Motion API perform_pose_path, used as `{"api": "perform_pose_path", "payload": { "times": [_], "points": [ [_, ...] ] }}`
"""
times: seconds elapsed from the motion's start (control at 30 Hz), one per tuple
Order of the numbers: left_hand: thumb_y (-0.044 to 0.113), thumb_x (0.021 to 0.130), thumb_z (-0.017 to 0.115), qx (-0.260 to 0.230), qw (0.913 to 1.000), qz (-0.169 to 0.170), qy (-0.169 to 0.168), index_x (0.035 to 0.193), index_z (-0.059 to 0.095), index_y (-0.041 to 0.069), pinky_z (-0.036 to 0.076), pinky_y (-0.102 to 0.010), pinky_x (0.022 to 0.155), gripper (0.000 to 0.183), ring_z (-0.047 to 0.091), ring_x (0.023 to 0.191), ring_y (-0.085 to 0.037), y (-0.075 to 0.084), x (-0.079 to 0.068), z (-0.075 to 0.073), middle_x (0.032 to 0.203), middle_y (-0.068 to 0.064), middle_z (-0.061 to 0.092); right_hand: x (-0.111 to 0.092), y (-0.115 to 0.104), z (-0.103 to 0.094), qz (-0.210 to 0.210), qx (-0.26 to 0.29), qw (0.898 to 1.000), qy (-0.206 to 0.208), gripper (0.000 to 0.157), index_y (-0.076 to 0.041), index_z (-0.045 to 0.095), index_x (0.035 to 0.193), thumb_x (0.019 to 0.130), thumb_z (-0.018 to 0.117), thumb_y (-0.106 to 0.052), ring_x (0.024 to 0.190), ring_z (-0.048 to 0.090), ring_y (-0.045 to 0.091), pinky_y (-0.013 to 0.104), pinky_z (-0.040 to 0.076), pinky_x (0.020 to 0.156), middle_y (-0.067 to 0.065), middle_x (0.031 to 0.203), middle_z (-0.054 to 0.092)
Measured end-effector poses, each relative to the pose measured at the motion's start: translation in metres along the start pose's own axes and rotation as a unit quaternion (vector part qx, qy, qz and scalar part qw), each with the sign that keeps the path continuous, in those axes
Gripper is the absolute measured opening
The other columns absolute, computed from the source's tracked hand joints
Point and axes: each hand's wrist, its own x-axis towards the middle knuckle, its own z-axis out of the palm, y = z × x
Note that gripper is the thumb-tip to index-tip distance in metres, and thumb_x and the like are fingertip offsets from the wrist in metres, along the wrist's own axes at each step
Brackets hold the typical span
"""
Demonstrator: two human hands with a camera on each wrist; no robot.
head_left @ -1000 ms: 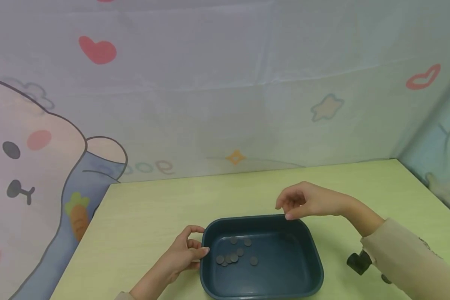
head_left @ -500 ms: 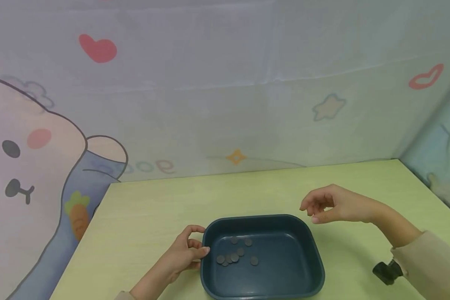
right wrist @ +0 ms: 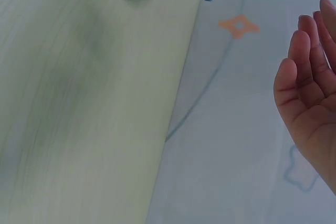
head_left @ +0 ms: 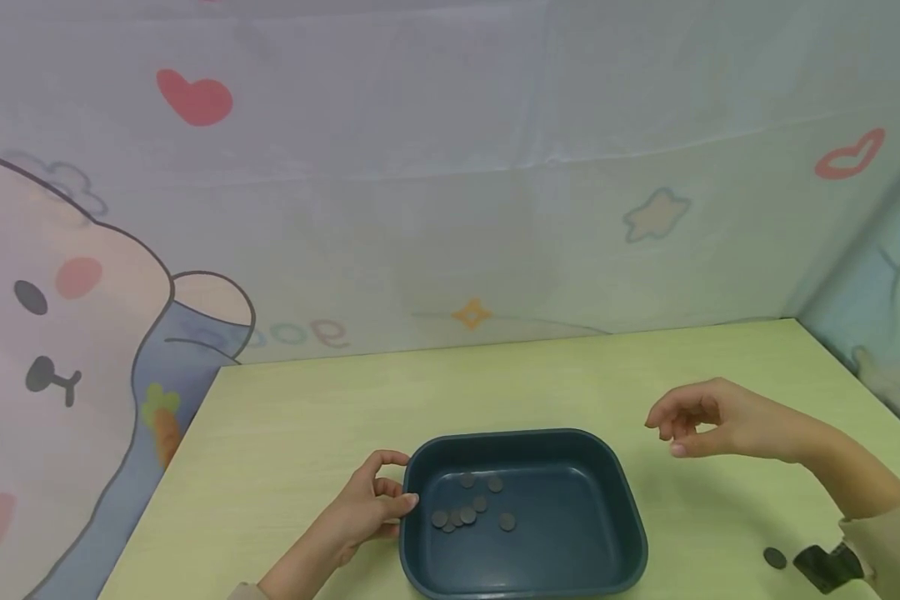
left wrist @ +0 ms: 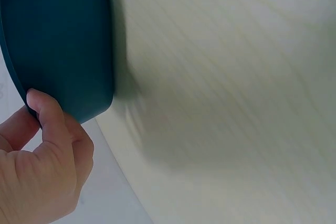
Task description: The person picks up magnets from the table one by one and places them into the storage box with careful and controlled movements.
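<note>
A dark blue-green plastic tub [head_left: 547,575] stands on the table, with several grey coins [head_left: 507,522] lying flat in its left half. At its left wall, my left hand [head_left: 371,500] pinches the rim between thumb and fingers; the left wrist view shows this hand [left wrist: 50,156] at the tub's outer corner [left wrist: 68,51]. My right hand [head_left: 727,421] hovers to the right of the tub, apart from it. Its fingers are loosely bent, and the right wrist view shows a bare palm [right wrist: 315,95]. Another coin [head_left: 775,557] lies on the table below the right forearm.
The pale yellow-green table [head_left: 307,417] ends at a printed cloth backdrop [head_left: 420,208] behind and at both sides. A small black block [head_left: 828,568] sits at the right sleeve [head_left: 892,533].
My right hand has moved from above the tub's far right corner out to the right. Its sleeve uncovers the coin on the table. My left hand and the tub stay put.
</note>
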Motion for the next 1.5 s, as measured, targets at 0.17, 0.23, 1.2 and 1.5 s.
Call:
{"api": "perform_pose_path", "payload": {
  "times": [0.17,0.23,1.2,1.5],
  "points": [
    [0.001,0.086,0.064,-0.001,1.0000,-0.002,0.001,0.129,0.038,0.009,0.046,-0.025,0.054,0.051,0.051,0.065,-0.016,-0.002,0.001,0.000,0.085,-0.008,0.049,-0.012,0.001,-0.001,-0.003,-0.007,1.000,0.007,0.029,-0.010,0.060,0.111,0.086,0.061,0.005,0.077,0.057,0.014,0.027,0.048,0.068,0.004,0.091,0.060],
    [0.001,0.086,0.064,-0.002,1.0000,-0.002,0.001,0.129,0.038,0.009,0.046,-0.025,0.054,0.052,0.051,0.065,-0.016,-0.002,0.001,0.000,0.085,-0.008,0.049,-0.016,0.002,-0.001,-0.006,-0.005,1.000,0.008,0.030,-0.010,0.059,0.112,0.086,0.060,0.006,0.077,0.057,0.014,0.027,0.048,0.067,0.004,0.091,0.060],
    [0.002,0.086,0.064,-0.004,1.0000,0.005,-0.001,0.129,0.038,0.009,0.046,-0.026,0.054,0.051,0.050,0.065,-0.017,-0.002,0.002,-0.001,0.085,-0.007,0.048,-0.070,0.033,-0.004,0.023,0.050,0.998,0.027,0.038,-0.004,0.057,0.116,0.083,0.059,0.013,0.083,0.055,0.011,0.026,0.049,0.069,0.001,0.098,0.059],
    [0.002,0.086,0.064,-0.005,1.0000,0.004,-0.003,0.129,0.038,0.009,0.046,-0.026,0.055,0.050,0.051,0.065,-0.016,-0.002,0.001,0.000,0.084,-0.007,0.048,-0.090,0.048,0.002,0.020,0.066,0.997,0.024,0.042,-0.003,0.056,0.119,0.082,0.058,0.017,0.082,0.052,0.014,0.027,0.046,0.069,0.000,0.097,0.058]
  ]
}}
